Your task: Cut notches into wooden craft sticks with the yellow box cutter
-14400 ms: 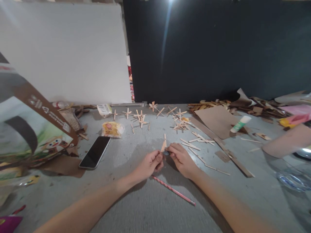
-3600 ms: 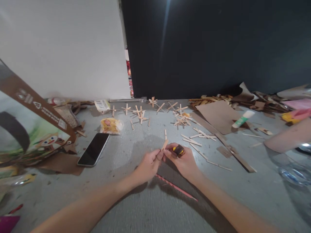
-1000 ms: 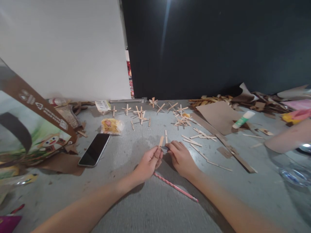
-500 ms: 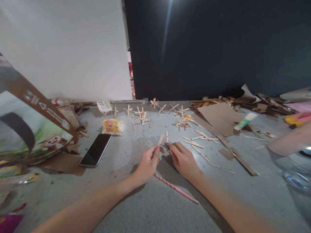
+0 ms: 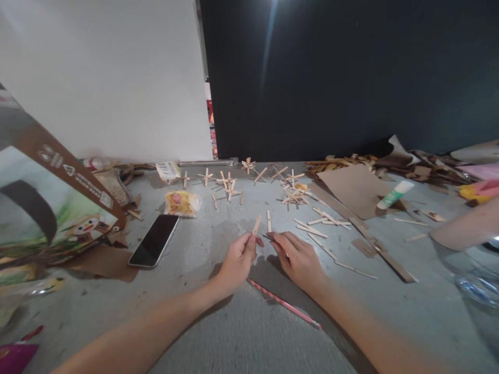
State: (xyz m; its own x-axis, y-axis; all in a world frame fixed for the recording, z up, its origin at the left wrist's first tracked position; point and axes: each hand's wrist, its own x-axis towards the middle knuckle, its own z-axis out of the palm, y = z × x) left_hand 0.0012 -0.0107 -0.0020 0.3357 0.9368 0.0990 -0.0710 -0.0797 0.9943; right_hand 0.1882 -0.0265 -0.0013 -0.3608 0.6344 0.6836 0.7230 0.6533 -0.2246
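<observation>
My left hand (image 5: 237,262) is closed, pinching a flat wooden craft stick (image 5: 257,224) that points up and away between thumb and fingers. Close beside it, my right hand (image 5: 299,257) is closed on a thin dark pointed tool (image 5: 266,237); its tip reaches toward the left hand, and the rest is hidden by the fingers. Just beyond the right fingertips lies a second craft stick (image 5: 268,220) with a small dark mark on it. A pink striped pencil (image 5: 284,304) rests on the grey table between my forearms.
Crossed-stick pieces (image 5: 229,188) and a stick pile (image 5: 295,196) stand farther back. Loose sticks (image 5: 331,218), cardboard (image 5: 353,189) and a glue stick (image 5: 395,195) lie to the right. At left are a phone (image 5: 154,241), a yellow packet (image 5: 181,203) and a printed box (image 5: 66,202).
My right hand has shifted slightly right and its fingers have drawn back, so more of the dark tool's tip shows. The left hand keeps its hold on the craft stick.
</observation>
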